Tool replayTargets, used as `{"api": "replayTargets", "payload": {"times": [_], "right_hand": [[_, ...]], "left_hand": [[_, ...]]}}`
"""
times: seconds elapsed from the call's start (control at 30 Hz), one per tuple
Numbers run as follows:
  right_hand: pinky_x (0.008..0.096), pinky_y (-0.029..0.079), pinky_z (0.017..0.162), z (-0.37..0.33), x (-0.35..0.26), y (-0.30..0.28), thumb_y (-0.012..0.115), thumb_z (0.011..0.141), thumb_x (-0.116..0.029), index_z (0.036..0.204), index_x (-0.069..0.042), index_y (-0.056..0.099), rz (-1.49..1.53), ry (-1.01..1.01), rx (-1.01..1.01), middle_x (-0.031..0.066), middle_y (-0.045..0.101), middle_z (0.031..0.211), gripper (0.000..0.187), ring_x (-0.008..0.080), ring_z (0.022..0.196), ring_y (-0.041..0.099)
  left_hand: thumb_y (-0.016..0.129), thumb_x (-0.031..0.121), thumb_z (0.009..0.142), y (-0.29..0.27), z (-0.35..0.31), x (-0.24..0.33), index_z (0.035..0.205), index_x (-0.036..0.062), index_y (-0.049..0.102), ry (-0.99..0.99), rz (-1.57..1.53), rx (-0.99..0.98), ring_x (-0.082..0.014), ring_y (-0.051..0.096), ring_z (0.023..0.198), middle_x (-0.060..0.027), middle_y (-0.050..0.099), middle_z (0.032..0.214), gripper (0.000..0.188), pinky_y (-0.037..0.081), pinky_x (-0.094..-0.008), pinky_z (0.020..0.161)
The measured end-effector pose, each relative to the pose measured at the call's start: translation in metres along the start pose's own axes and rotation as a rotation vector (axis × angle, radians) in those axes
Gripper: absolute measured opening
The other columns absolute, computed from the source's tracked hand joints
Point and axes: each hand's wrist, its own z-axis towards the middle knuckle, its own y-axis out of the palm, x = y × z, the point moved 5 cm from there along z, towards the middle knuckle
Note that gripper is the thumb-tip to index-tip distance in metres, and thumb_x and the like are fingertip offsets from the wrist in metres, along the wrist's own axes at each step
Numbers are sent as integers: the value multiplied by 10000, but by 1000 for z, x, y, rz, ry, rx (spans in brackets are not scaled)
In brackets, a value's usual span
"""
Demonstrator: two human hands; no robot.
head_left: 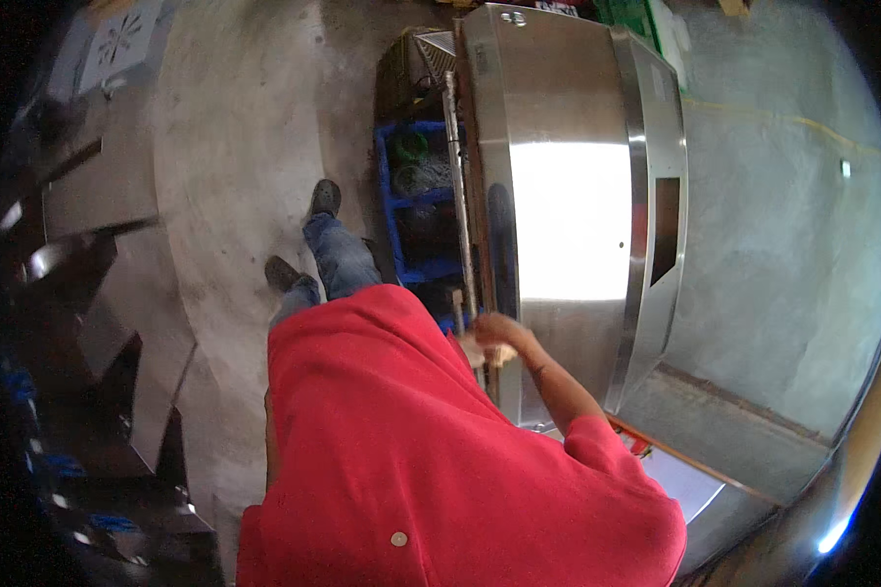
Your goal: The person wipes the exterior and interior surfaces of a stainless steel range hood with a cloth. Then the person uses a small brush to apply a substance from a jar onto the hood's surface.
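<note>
A pale cloth, crumpled into a small wad, sits in the right hand against the near left edge of a large stainless steel cabinet, low on that edge and just beside a thin vertical metal rod that runs along the cabinet's side. The fingers of this hand are curled narrow around the cloth, pinching it to the metal, and the bare forearm reaches out from the sleeve of a red shirt that fills the lower middle of the view. The left hand does not show; it is hidden beneath the shirt, so the state of its fingers cannot be told. The cabinet's broad steel face carries a bright white glare across its middle, a curved band down its right side and a dark rectangular cut-out in that band. To the left of the rod, tucked against the cabinet, stands a blue plastic crate with dark and greenish things inside, too dim to name. Beyond the shirt's upper edge the person's legs in blue jeans end in dark shoes on a grey concrete floor. Along the left rim, bent steel sheet parts lie stacked in shadow, well apart from the hand. On the right, the floor runs to a raised concrete step.
</note>
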Motion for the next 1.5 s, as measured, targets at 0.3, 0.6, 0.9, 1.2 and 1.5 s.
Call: {"api": "replayTargets", "payload": {"times": [0.3,0.6,0.9,1.2,1.5], "right_hand": [[535,513,1170,-99,44,-328,503,761,38,1495,90,497,2025,-490,1268,252,659,1362,735,381,1238,687],[551,489,1193,-63,192,-464,532,847,47,1519,103,458,2339,-1365,1379,282,577,1484,678,406,1367,595],[389,566,1062,-134,244,-577,665,1081,-362,1524,-18,506,1811,-404,1524,147,648,1417,583,240,1243,674],[438,489,1035,-129,238,-680,683,1035,-234,1352,-28,643,730,340,1780,213,632,1180,381,409,1148,601],[469,473,1026,-247,401,-491,523,1132,-267,1397,33,622,540,1965,1780,215,661,1257,412,358,1142,612]], "left_hand": [[464,321,1154,-66,61,272,1360,18,593,177,-179,173,-227,748,908,-139,728,1115,389,606,-330,767],[522,373,1144,-12,67,510,1323,22,611,424,-85,175,-214,732,913,-137,730,1129,403,590,-330,784],[605,403,1114,237,-98,859,1458,4,560,902,190,-228,-284,603,1339,-193,639,1411,529,460,-442,1164],[602,318,1126,423,-69,1011,1594,21,415,572,-101,-963,-251,588,1340,-106,594,1446,585,476,-390,1151],[624,208,1100,479,63,1102,1555,0,488,694,719,-785,-216,569,1351,-112,605,1490,519,425,-353,1156]]}}
